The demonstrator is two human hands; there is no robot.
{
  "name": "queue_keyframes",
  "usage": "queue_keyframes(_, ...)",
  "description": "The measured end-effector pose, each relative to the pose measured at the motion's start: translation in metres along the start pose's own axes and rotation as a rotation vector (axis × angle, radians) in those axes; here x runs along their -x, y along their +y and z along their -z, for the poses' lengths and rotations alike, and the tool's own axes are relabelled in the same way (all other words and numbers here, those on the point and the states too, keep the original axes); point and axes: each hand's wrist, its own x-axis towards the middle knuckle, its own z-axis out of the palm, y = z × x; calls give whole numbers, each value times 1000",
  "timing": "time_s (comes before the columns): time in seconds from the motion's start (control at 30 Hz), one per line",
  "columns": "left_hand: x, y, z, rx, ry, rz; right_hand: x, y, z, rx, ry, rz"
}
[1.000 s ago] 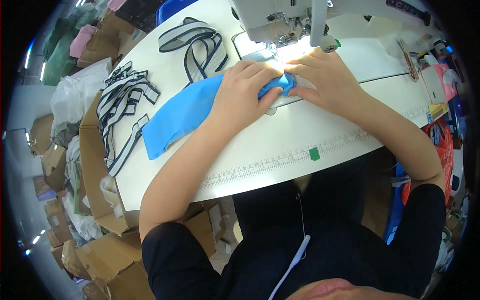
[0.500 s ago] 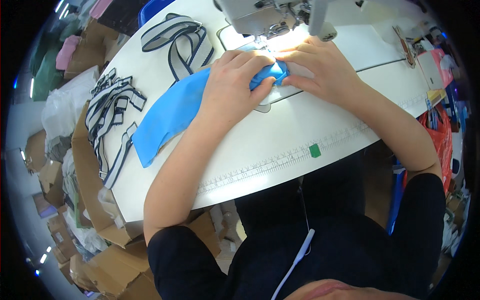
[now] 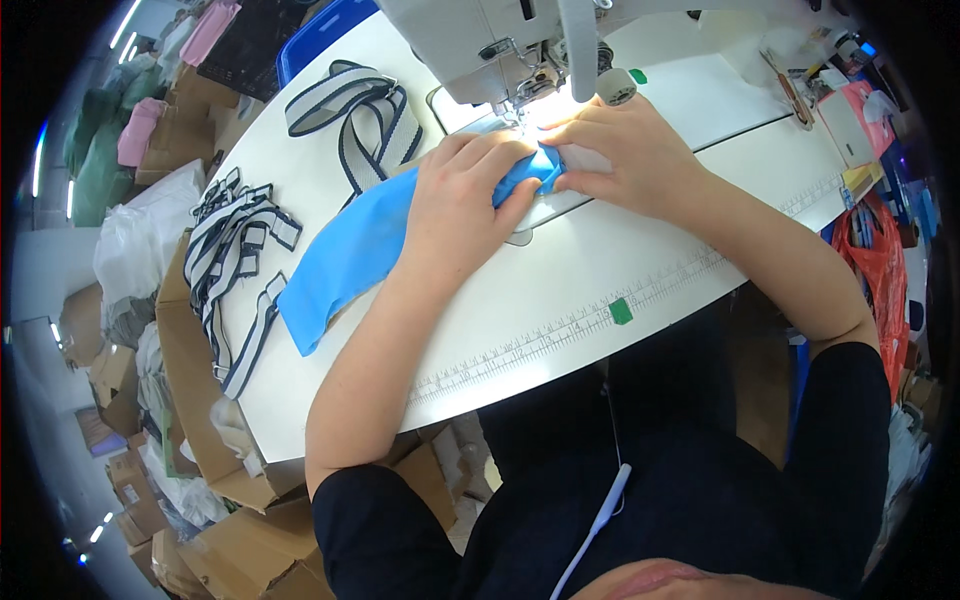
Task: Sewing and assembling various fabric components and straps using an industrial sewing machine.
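A strip of blue fabric (image 3: pixel 335 260) lies on the white sewing table (image 3: pixel 520 310), its right end bunched under the lit needle area of the sewing machine (image 3: pixel 460 45). My left hand (image 3: pixel 462 195) presses and grips this fabric just left of the needle, fingers curled and thumb against it. On the needle's right, my right hand (image 3: pixel 630 160) pinches the fabric's bunched end between thumb and fingers. Grey-and-navy striped straps lie behind the fabric (image 3: pixel 390 130) and in a tangled pile (image 3: pixel 225 255) at the left. The fingertips are partly washed out by the lamp.
A printed ruler (image 3: pixel 515 360) with a green tape patch (image 3: pixel 620 310) runs along the front edge. Cardboard boxes (image 3: pixel 260 545) and bags (image 3: pixel 145 240) crowd the left, with a blue bin (image 3: pixel 315 40) behind. Scissors (image 3: pixel 785 85) and a red plastic bag (image 3: pixel 870 270) are at the right.
The view has shifted slightly. Both hands stay on the blue fabric at the needle, with only small shifts of the fingers.
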Motion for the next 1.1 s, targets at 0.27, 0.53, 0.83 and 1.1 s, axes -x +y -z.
queue_keyframes(0.27,3,-5,-1,-62,-9,-33,-2,-2,1,-1,-5,22)
queue_keyframes(0.53,5,5,2,-130,48,-80,-3,2,14,-82,-187,57)
queue_keyframes(0.83,6,3,-1,-78,46,-55,2,3,9,-4,-134,172)
queue_keyframes(1.1,7,-2,-4,-25,91,-23,1,0,9,77,-142,177)
